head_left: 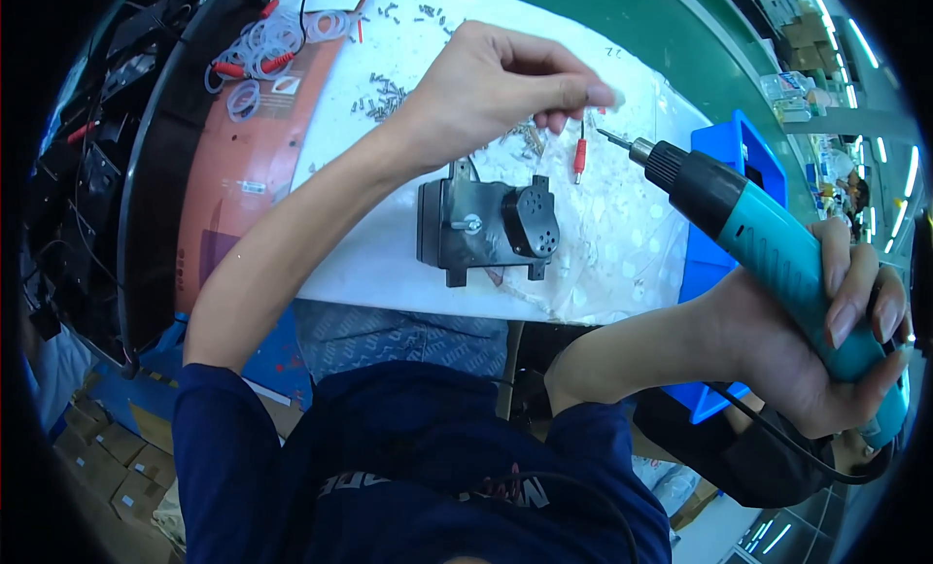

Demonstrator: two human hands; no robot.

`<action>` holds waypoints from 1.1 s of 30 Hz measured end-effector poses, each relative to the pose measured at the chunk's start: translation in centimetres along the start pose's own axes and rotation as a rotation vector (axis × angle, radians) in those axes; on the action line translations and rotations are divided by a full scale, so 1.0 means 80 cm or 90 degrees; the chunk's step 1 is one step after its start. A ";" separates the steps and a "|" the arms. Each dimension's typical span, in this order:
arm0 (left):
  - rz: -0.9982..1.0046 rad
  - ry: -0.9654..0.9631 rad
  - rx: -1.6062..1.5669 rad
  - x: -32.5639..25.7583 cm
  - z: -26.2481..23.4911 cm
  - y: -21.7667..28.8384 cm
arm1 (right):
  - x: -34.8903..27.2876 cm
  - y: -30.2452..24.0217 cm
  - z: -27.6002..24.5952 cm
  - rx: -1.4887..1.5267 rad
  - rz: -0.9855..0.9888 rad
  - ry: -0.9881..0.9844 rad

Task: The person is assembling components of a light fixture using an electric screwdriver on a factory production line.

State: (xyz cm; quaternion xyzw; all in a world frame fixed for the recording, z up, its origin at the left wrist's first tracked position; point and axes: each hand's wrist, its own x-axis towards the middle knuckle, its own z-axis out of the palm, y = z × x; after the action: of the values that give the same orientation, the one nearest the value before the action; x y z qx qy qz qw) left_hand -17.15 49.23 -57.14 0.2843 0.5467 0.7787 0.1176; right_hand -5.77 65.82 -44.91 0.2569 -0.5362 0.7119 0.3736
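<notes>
My left hand (486, 83) pinches something too small to identify; my right hand (826, 341) grips the screwdriver (768, 253), its cord running out of sight.

My left hand (491, 83) and right hand (812, 345) are both bare: no gloves, rings, watch or wristbands visible. Forearms bare up past the elbows. Fingernails on the right hand grown a little long, rounded, with a glossy finish; left-hand nails mostly hidden. I wear a dark navy short-sleeved shirt (408, 467); the left sleeve ends just above the elbow with a plain hem, the right sleeve likewise. Pale lettering with a small reddish accent runs across the chest, partly folded and unreadable. Fabric looks smooth, with soft creases.
</notes>
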 end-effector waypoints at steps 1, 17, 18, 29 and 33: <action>-0.028 -0.028 -0.032 0.001 -0.004 0.001 | 0.002 0.000 -0.002 0.003 -0.008 -0.002; 0.380 -0.064 0.450 -0.009 0.001 -0.005 | -0.005 0.003 -0.005 0.044 0.068 -0.059; 0.378 -0.064 0.451 -0.009 0.001 -0.003 | -0.006 0.005 -0.003 0.049 0.083 -0.060; 0.455 -0.124 0.573 -0.012 -0.001 0.006 | -0.010 0.018 0.005 0.057 0.117 -0.092; 0.379 -0.177 0.635 -0.008 -0.006 0.042 | -0.003 0.021 -0.015 0.085 0.123 -0.106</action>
State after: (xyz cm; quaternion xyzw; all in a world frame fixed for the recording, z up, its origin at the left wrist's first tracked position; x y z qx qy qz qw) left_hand -16.50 47.30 -54.37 0.5455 0.7228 0.3827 -0.1833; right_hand -6.99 66.68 -46.40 0.2862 -0.5392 0.7549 0.2396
